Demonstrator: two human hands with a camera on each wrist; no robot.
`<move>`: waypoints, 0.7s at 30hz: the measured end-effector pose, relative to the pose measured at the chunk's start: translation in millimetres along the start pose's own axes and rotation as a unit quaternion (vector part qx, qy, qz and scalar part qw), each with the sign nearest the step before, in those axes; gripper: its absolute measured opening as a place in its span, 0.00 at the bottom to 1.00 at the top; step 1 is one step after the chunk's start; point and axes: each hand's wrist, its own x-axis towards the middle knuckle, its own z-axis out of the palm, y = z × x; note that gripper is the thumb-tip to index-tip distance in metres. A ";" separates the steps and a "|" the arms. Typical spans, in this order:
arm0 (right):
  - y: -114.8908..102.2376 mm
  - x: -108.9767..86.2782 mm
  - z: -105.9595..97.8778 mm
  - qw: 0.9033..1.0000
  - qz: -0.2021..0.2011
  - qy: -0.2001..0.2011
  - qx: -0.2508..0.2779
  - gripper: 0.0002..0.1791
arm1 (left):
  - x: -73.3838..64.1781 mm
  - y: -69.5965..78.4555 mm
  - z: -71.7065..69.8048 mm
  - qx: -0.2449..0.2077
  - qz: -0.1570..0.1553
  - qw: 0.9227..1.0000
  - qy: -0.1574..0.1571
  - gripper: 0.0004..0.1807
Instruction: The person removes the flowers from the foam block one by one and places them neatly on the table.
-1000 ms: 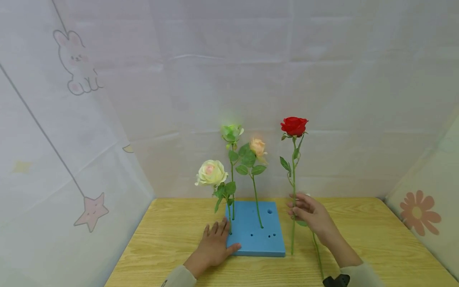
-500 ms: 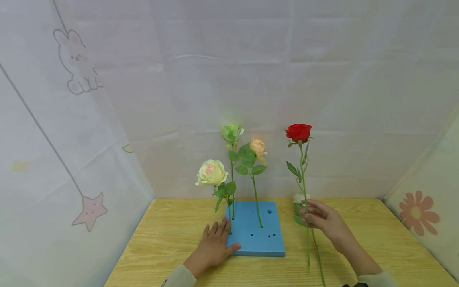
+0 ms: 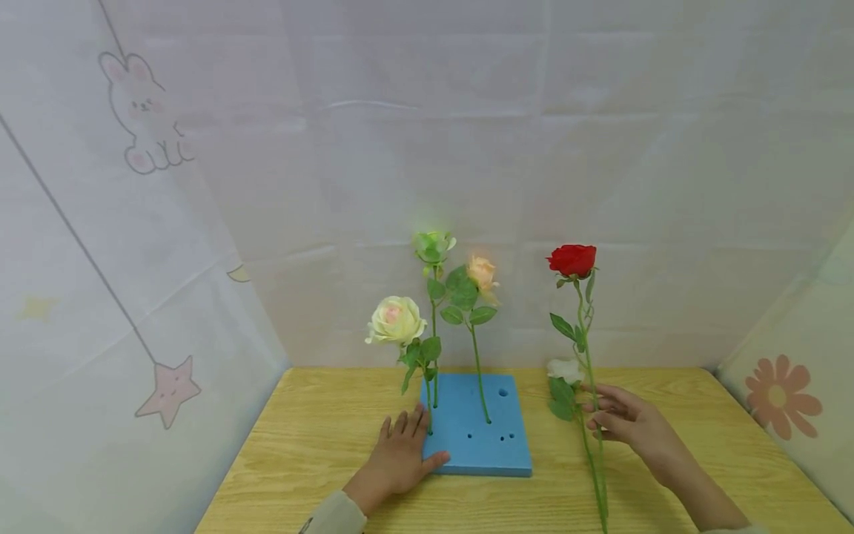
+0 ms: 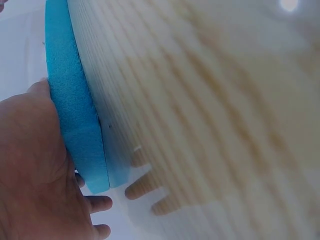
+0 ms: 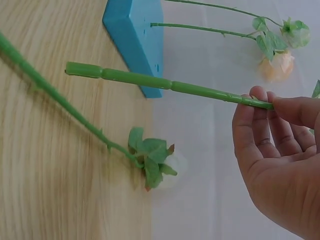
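Observation:
My right hand [image 3: 643, 434] pinches the stem of a red rose [image 3: 571, 261] between thumb and fingers, bloom up, to the right of a blue foam block [image 3: 460, 458]. In the right wrist view, the rose's bare green stem [image 5: 135, 78] juts out past the fingertips above the table. My left hand [image 3: 402, 458] rests against the block's left edge with fingers spread and thumb along its front. Three roses stand in the block: a cream one [image 3: 396, 320], a green one [image 3: 432, 246] and a peach one [image 3: 482, 274]. Several holes show in its top.
A white rose [image 3: 565, 369] lies on the wooden table [image 3: 300, 437], its stem running toward the front, partly behind the red rose's stem. A pale cloth [image 3: 427, 148] with printed figures hangs behind and at both sides.
My right hand has moved right and toward me with the red rose, away from the block, and the white rose's bloom has come into sight. My left hand has stayed put.

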 end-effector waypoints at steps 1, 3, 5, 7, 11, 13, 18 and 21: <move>1.1 -1.1 -1.7 1.000 0.004 0.001 0.001 0.39 | 0.8 -0.7 1.0 0.001 -0.001 1.000 0.001 0.51; 3.1 -3.5 -5.4 1.000 0.011 -0.001 0.001 0.40 | 2.0 -2.0 2.6 0.001 -0.001 1.000 0.003 0.52; 5.3 -6.0 -9.5 1.000 0.015 -0.007 0.001 0.41 | 3.3 -3.3 4.2 0.003 -0.002 1.000 0.002 0.52; 7.2 -9.1 -12.8 1.000 0.019 -0.010 -0.005 0.41 | 4.4 -4.7 5.7 0.003 -0.002 1.000 0.003 0.53; 10.7 -15.3 -18.6 1.000 0.023 -0.012 -0.012 0.40 | 5.7 -6.8 7.4 0.001 -0.001 1.000 0.002 0.53; 12.3 -18.0 -22.3 0.999 0.025 -0.014 -0.014 0.40 | 5.4 -6.9 7.3 0.001 -0.001 1.000 0.002 0.53; 17.7 -24.9 -33.0 0.999 0.031 -0.021 -0.014 0.39 | 4.5 -6.1 6.9 0.004 0.000 1.000 0.004 0.54; 21.7 -28.5 -39.3 0.999 0.038 -0.026 -0.014 0.38 | 4.7 -6.0 7.5 0.005 0.001 1.000 0.007 0.54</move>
